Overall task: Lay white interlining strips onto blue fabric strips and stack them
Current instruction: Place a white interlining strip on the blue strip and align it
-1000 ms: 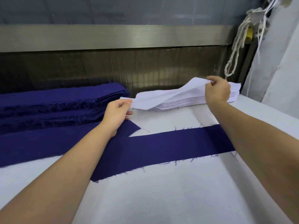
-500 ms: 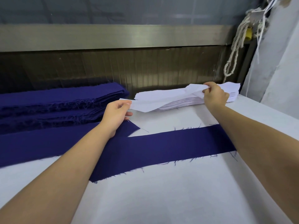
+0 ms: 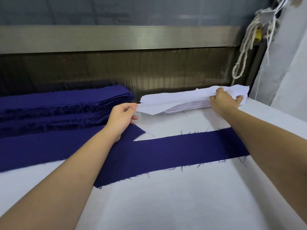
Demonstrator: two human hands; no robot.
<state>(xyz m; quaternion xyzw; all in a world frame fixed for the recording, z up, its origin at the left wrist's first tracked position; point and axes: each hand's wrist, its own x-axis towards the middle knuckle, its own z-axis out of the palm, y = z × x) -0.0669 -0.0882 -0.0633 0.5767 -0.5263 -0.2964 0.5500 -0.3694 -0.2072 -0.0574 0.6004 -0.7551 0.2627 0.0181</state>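
A stack of white interlining strips (image 3: pixel 186 105) lies at the back right of the white table (image 3: pixel 166 205). My left hand (image 3: pixel 122 119) pinches the left end of the top white strip (image 3: pixel 159 103). My right hand (image 3: pixel 223 101) presses on the stack's right end, fingers gripping that strip there. A single blue fabric strip (image 3: pixel 182 150) lies flat across the table in front of the stack, passing under both forearms. A second blue strip (image 3: pixel 49 146) overlaps its left end. A pile of blue strips (image 3: pixel 63 103) sits at the back left.
A metal rail and dark ribbed panel (image 3: pixel 149 73) run along the back of the table. White ropes (image 3: pixel 244 52) hang at the upper right beside a pale fabric-covered surface (image 3: pixel 285 77).
My right hand has lowered the raised right end of the white strip down onto the stack. My left hand has stayed at the left end.
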